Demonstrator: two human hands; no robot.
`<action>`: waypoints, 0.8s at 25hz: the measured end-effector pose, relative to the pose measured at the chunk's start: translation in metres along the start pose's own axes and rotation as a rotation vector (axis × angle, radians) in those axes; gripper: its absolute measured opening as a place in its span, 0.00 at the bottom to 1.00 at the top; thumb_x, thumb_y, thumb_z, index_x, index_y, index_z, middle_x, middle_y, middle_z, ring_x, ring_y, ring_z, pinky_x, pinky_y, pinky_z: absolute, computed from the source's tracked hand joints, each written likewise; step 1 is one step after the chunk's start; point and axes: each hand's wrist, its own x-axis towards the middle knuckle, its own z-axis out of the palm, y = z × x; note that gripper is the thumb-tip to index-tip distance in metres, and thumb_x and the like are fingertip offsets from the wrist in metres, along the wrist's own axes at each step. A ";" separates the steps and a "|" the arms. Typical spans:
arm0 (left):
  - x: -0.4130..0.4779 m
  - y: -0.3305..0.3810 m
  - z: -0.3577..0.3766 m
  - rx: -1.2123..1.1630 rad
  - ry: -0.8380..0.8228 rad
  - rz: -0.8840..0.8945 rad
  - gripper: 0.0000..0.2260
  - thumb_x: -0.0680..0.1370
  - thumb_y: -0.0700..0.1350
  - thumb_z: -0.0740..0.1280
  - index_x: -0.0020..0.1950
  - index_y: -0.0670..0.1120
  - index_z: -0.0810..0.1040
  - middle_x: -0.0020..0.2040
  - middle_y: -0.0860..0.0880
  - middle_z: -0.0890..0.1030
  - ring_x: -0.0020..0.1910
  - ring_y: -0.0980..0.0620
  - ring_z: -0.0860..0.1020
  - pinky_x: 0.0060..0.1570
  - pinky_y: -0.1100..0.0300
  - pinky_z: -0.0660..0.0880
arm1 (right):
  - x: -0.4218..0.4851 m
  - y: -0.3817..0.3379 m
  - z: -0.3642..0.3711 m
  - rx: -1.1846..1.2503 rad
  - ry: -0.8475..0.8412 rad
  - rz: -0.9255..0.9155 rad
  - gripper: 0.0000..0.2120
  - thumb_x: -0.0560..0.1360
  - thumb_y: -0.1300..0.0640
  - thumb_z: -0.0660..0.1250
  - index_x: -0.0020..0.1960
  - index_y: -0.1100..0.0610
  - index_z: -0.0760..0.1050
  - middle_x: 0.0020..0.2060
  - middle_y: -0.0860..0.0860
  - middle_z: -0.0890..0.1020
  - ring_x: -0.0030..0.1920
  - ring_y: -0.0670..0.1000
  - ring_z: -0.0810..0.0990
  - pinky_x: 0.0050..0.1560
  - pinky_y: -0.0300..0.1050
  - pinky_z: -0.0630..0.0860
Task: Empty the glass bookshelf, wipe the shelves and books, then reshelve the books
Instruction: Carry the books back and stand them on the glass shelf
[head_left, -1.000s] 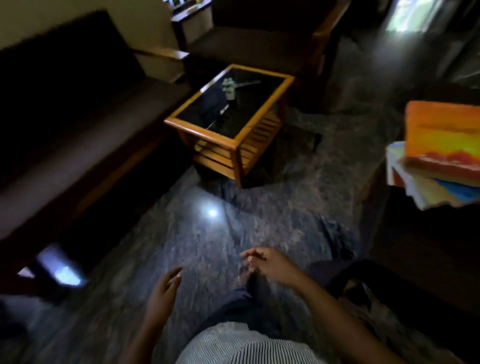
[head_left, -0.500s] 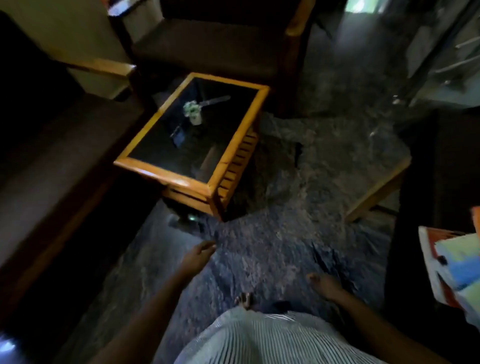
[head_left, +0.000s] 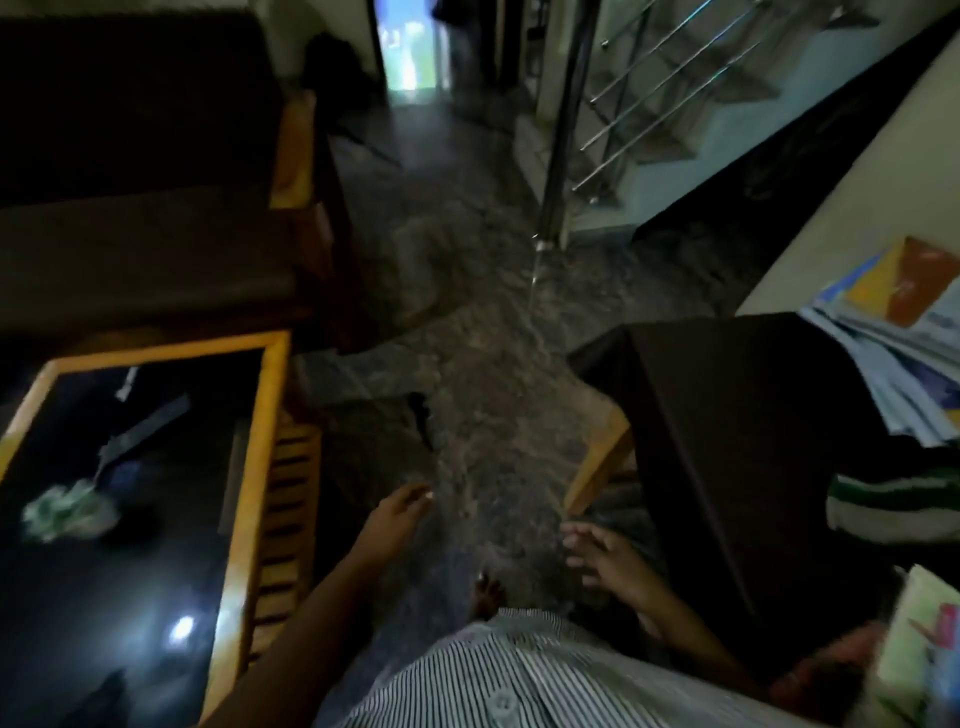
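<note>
Hands (head_left: 397, 519) (head_left: 610, 564) loose; table (head_left: 270, 415) left; books (head_left: 883, 332) right.

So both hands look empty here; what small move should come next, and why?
Probably a turn to the right, reaching the right hand toward the stack of books on the dark seat. It and the left hand are open and hold nothing, the glass bookshelf is out of view, and those books lie close by on that side.

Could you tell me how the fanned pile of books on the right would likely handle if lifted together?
The pile of books looks like thin, soft-covered booklets, so it is probably floppy rather than stiff. They lie fanned and askew on the dark seat, so the top ones may well slide apart.
</note>
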 end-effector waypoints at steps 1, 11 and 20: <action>0.026 0.028 0.000 -0.005 -0.039 0.065 0.14 0.80 0.42 0.62 0.64 0.41 0.75 0.58 0.49 0.76 0.59 0.53 0.73 0.56 0.69 0.67 | 0.013 -0.031 -0.017 0.072 0.034 -0.043 0.09 0.80 0.57 0.57 0.59 0.53 0.71 0.53 0.52 0.75 0.45 0.45 0.76 0.40 0.35 0.70; 0.218 0.273 0.084 -0.079 -0.519 0.471 0.13 0.79 0.38 0.62 0.64 0.41 0.73 0.59 0.45 0.77 0.53 0.56 0.74 0.44 0.80 0.68 | 0.065 -0.152 -0.171 0.178 0.789 -0.264 0.11 0.78 0.62 0.62 0.56 0.52 0.77 0.53 0.44 0.79 0.55 0.40 0.76 0.52 0.20 0.65; 0.309 0.438 0.215 0.107 -0.975 0.663 0.18 0.80 0.44 0.61 0.70 0.45 0.68 0.65 0.51 0.71 0.63 0.53 0.71 0.58 0.61 0.69 | 0.106 -0.146 -0.344 -0.097 1.439 0.279 0.21 0.79 0.50 0.59 0.67 0.60 0.69 0.67 0.58 0.70 0.67 0.58 0.68 0.65 0.46 0.63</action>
